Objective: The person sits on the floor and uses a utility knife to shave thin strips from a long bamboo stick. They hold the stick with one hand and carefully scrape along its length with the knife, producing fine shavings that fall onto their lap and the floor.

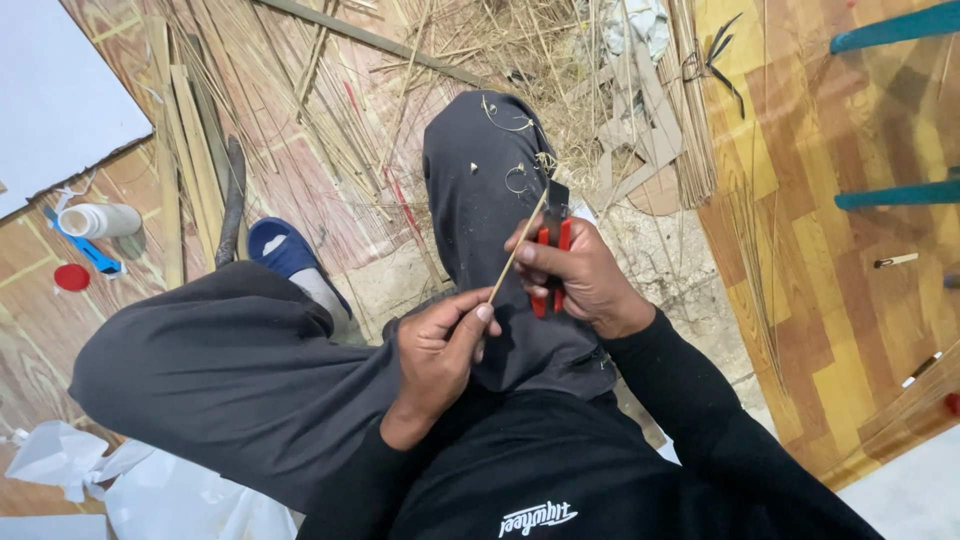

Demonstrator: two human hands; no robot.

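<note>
— What's in your hands?
— My left hand [438,345] pinches the lower end of a thin bamboo stick [517,248] over my lap. My right hand [580,275] grips red-handled pliers [553,250], closed on the stick higher up.
— And beyond?
— Straw litter [500,50] on the floor.

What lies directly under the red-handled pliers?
Under the red-handled pliers, held in the right hand, is the dark trouser leg flecked with curled shavings. The left hand holds a thin stick against the pliers. The floor beneath the leg is covered.
</note>
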